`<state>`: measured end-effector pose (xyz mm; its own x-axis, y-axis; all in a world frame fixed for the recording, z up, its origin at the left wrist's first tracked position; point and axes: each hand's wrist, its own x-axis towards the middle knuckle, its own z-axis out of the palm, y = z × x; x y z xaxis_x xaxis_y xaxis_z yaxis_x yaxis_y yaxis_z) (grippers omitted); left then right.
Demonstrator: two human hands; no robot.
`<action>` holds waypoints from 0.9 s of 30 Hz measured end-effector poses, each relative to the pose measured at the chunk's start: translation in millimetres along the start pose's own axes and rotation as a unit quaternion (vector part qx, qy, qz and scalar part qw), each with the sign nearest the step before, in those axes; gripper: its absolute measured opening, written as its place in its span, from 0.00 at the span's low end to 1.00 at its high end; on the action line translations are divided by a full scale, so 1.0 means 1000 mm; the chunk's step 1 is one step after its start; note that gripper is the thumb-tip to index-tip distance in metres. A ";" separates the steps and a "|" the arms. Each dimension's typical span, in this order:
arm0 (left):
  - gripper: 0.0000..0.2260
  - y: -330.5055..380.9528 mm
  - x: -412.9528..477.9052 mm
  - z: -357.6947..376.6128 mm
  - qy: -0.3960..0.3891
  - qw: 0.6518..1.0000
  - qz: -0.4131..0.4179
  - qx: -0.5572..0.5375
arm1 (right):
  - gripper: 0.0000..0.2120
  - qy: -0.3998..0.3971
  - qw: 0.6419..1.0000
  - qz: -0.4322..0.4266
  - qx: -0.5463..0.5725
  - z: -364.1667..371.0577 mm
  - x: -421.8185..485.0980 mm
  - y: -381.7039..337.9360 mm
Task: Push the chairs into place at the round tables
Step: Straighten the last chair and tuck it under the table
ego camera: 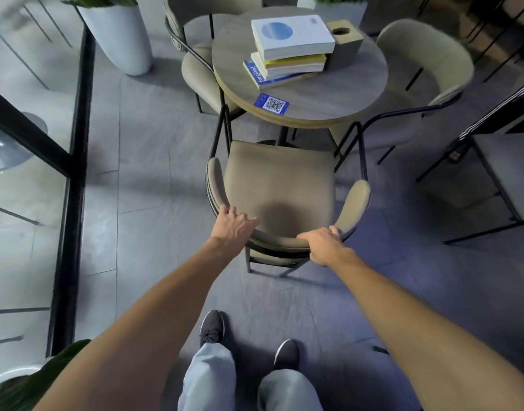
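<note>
tiled floor (154,173), round table (343,93) with books (290,48) ahead; fingers of left hand (235,226), right hand (323,246) grip chair (278,179).

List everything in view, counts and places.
round grey wood-top table: 1, grey, top centre
near beige padded chair with black metal frame: 1, beige, at table's near edge
other beige padded chairs: 2, beige, either side of table
stack of books: 1, white top, blue bottom, on table
tan square tissue box: 1, tan, beside books
blue QR-code card: 1, blue, table's near edge
white tall planters: 2, white, top left, bottom-left corner
black-framed glass partition: 1, left
dark shoes: 2, bottom centre
hands: left hand and right hand, 2, gripping near chair's backrest
</note>
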<state>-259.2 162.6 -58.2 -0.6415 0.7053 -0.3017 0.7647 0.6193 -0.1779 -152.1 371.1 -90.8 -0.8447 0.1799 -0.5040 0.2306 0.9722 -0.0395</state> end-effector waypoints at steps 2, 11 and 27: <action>0.21 -0.005 -0.007 0.000 -0.005 1.000 0.003 -0.003 | 0.24 -0.006 1.000 0.002 0.005 0.001 -0.003 -0.010; 0.19 -0.007 -0.028 0.002 -0.021 1.000 0.001 -0.001 | 0.27 -0.020 1.000 0.008 -0.009 0.006 -0.021 -0.027; 0.18 0.002 -0.029 0.001 -0.052 0.998 -0.026 0.003 | 0.18 -0.043 0.998 -0.028 -0.034 -0.004 -0.033 -0.033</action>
<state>-239.1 142.6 -50.4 -0.6706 0.6328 -0.3870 0.7312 0.6518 -0.2014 -134.1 333.5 -69.7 -0.8097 0.1145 -0.5756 0.1487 0.9888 -0.0125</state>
